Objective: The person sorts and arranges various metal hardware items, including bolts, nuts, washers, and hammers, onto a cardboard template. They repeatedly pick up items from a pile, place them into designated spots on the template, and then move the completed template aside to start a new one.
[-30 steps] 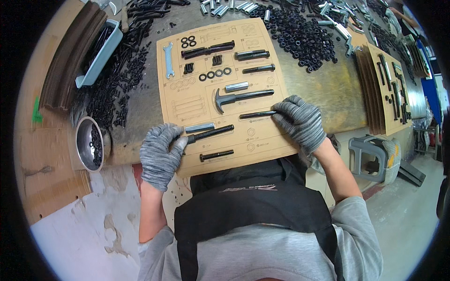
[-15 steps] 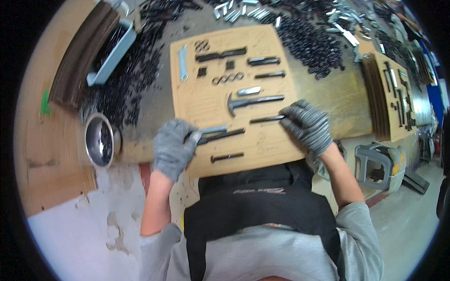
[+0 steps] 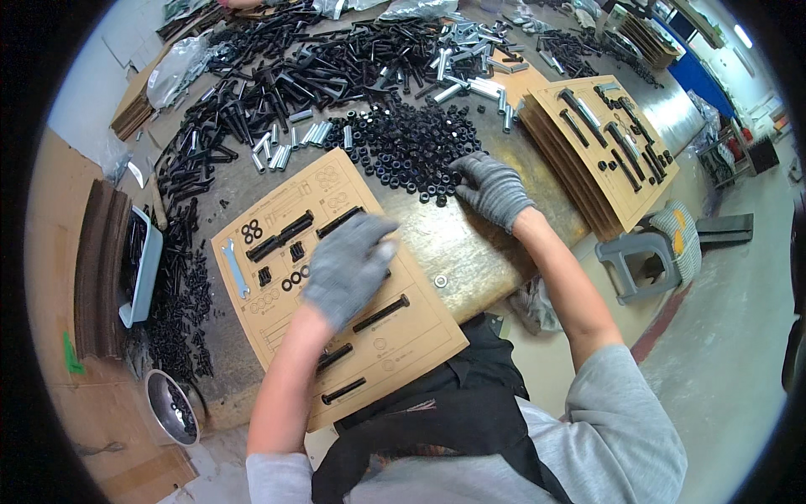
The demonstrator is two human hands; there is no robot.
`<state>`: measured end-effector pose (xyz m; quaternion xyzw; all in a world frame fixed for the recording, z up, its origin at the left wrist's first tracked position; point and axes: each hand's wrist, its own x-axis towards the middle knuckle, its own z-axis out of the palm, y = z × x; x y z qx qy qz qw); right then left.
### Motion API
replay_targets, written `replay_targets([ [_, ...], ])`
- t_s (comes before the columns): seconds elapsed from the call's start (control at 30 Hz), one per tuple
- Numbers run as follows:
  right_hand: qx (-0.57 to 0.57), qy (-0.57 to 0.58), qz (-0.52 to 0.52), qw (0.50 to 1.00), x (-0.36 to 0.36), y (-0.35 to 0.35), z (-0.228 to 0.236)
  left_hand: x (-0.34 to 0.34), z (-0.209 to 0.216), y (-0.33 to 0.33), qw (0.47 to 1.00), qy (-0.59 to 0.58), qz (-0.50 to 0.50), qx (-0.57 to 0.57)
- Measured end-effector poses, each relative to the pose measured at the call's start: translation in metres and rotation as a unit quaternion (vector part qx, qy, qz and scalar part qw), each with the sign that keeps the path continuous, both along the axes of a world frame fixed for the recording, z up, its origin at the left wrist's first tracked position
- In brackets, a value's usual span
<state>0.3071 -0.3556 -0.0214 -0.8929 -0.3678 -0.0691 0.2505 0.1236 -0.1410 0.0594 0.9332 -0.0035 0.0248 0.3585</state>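
My gloved right hand (image 3: pixel 495 193) reaches to the near right edge of a heap of black nuts (image 3: pixel 403 147). Its thumb and fingers are apart, with the fingertips among the nuts. Over the middle of a brown cardboard sheet (image 3: pixel 424 336) is my gloved left hand (image 3: pixel 348 269), smeared by motion; whether it holds anything does not show. It covers part of the sheet's layout. Around it lie a long black bolt (image 3: pixel 381 313), a shorter bolt (image 3: pixel 343 391), black rings (image 3: pixel 295 277) and a light-blue wrench (image 3: pixel 236 269).
Black bolts (image 3: pixel 311 80) and silver tubes (image 3: pixel 315 133) are heaped behind the sheet. A stack of loaded cardboard sheets (image 3: pixel 571 172) stands at the right. Left are a pale blue bin (image 3: pixel 148 269) and a metal bowl (image 3: pixel 168 409). One loose nut (image 3: pixel 441 281) lies beside the sheet.
The view has shifted, showing more of the table's far side. My right hand has left the bolt on the sheet for the nuts. My left hand has moved farther up the sheet.
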Motion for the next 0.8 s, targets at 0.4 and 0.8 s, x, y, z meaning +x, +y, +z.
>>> replay_targets([
  [0.4,-0.024,0.05,0.068,0.996,-0.008,-0.02,0.005,0.091,-0.079,-0.053,0.988,-0.076,0.014,0.13],
  [0.8,0.054,0.158,0.034,0.985,-0.023,-0.037,0.005,0.08,-0.074,-0.031,0.98,-0.096,0.025,0.17],
])
